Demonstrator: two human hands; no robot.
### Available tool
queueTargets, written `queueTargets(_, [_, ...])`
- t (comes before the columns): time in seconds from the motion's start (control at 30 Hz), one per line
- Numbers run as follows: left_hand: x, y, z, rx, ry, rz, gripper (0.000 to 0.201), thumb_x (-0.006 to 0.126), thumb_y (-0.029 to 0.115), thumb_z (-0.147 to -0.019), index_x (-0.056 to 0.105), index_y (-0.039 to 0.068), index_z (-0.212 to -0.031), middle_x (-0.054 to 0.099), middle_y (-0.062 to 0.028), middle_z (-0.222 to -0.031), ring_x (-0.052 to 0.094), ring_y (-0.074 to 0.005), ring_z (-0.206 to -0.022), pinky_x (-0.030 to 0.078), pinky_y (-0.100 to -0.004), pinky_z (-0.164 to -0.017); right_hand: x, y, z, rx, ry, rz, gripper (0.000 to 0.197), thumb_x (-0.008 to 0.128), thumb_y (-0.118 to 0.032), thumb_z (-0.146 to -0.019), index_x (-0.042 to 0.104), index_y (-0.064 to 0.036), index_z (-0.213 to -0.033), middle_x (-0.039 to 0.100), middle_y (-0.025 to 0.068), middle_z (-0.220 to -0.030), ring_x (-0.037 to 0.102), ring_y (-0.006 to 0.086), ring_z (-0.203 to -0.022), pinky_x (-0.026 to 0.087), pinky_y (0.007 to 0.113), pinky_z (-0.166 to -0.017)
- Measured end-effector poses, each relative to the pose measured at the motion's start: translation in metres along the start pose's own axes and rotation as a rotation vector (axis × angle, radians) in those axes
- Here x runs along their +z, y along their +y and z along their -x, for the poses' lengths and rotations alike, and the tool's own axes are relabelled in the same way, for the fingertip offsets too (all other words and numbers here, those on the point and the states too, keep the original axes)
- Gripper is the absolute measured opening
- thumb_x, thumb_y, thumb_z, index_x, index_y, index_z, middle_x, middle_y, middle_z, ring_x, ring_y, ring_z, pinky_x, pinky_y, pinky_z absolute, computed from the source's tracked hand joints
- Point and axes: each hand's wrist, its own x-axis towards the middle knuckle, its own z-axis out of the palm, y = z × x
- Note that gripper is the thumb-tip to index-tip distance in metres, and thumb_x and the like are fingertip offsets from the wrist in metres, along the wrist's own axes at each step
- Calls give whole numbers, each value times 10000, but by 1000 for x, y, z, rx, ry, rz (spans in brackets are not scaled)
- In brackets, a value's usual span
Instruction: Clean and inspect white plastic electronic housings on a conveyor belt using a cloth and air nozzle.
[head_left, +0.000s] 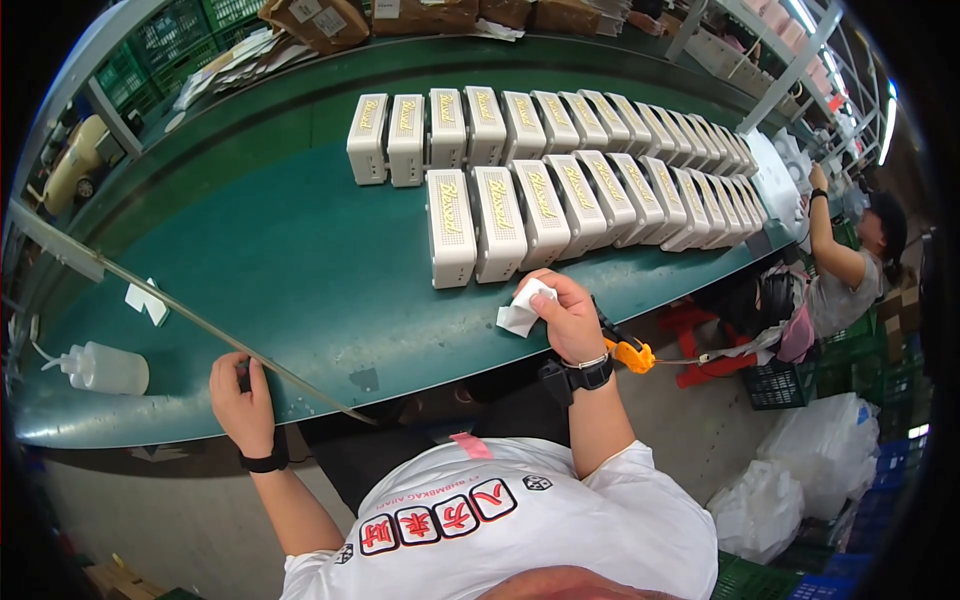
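My right hand (570,318) is closed on a crumpled white wipe (519,316), held over the green work table near its front edge. Just beyond it stand two long rows of upright white box-shaped devices (452,228) with perforated faces and yellow lettering. Nearest to this hand are the front-row units (541,212). My left hand (242,400) rests on the table's near edge, thumb apart from the fingers. A small dark patch shows between them; what it is I cannot make out. A thin metal rod (230,332) slants past that hand.
On the left lie a white squeeze bottle (112,369) with a spout and a folded white cloth (148,301). A co-worker (845,265) sits at the right end. Cardboard boxes (425,16) line the far side. Bagged white material (815,470) stands on the floor.
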Motion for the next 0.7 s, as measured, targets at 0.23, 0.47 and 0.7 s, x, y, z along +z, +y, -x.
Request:
queueTargets(0.23, [0,-4,1,1,-7,-16,113,640,80,-866,596,17,-949,611,-99,-933,575,-262,-784,470,-360,-719,2,-1,0,-9,-1,-6,134,606,-61,-907,637,-1,-1023,629,76,-1048,577,153,-969,436,298,-895])
queueTargets(0.47, [0,-2,0,34,3,-17,112,642,79,-879,588,6,-945,582,-95,-888,561,-240,-756,462,-338,-686,1,0,0,-9,12,-4,139,609,-66,-907,636,3,-1025,635,75,-1033,585,153,-959,444,295,-886])
queueTargets(0.7, [0,-2,0,56,11,-16,112,641,73,-885,585,1,-950,567,-93,-868,554,-227,-744,458,-328,-672,-1,1,0,-1,-1,6,145,609,-70,-911,635,3,-1033,636,74,-1034,590,152,-960,450,295,-886])
